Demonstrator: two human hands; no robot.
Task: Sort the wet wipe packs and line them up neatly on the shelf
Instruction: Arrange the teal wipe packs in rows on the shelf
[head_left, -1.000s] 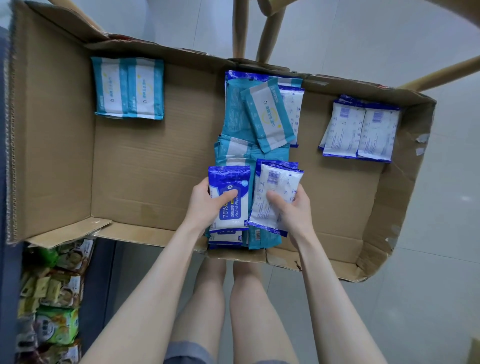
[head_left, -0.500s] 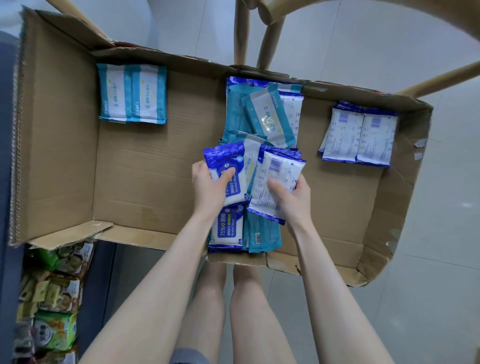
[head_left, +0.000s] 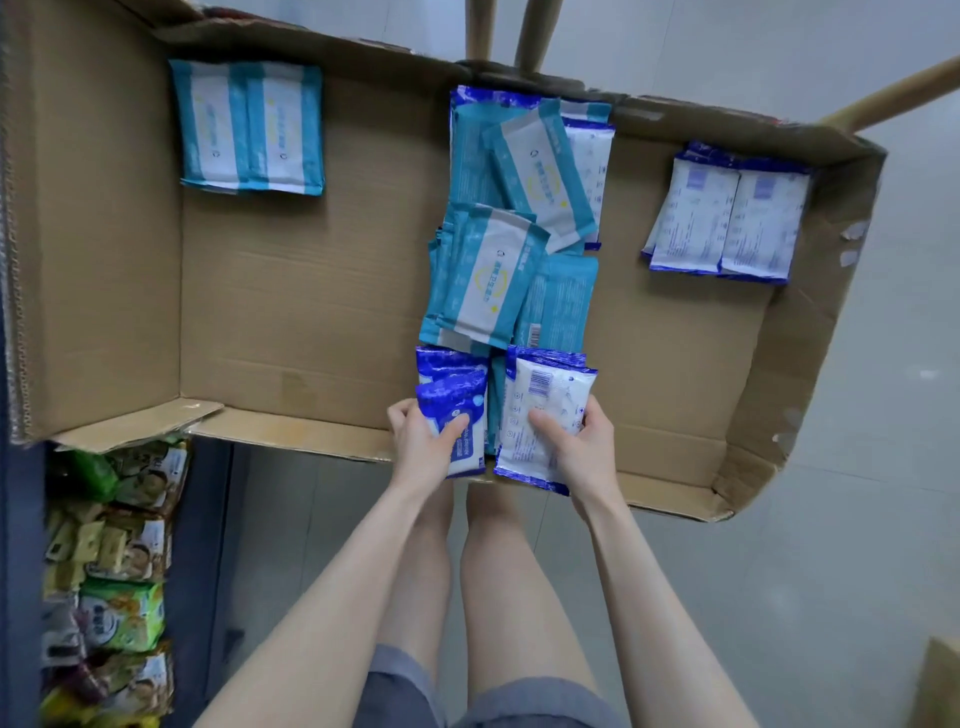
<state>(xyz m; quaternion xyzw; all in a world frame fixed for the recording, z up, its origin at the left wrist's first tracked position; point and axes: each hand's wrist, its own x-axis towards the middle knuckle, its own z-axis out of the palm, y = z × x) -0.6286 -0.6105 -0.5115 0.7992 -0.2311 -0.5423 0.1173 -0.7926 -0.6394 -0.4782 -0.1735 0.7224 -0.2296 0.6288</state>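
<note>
The left hand (head_left: 421, 441) is gripping a blue pack (head_left: 457, 410) at the near wall of the box (head_left: 311, 312), with the thumb lying across its face and the fingers curling behind it. A second blue pack seems to be lying under it, showing at the far end. The right hand (head_left: 582, 447) is holding a white pack (head_left: 540, 410) just beside the blue one. Its thumb is pressing on the printed back, its fingers are wrapping the right edge, and the pack's lower end is hanging over the box's near wall. A teal pile (head_left: 493, 270) is sprawling along the middle of the box, overlapping and tilted. A teal pair (head_left: 249, 127) is lying side by side in the box's far left corner, and a white pair (head_left: 727, 223) is lying at its far right. Snack bags (head_left: 119, 571) are showing outside the box, below its near left corner. Wooden legs (head_left: 535, 31) are rising beyond its far wall.
</note>
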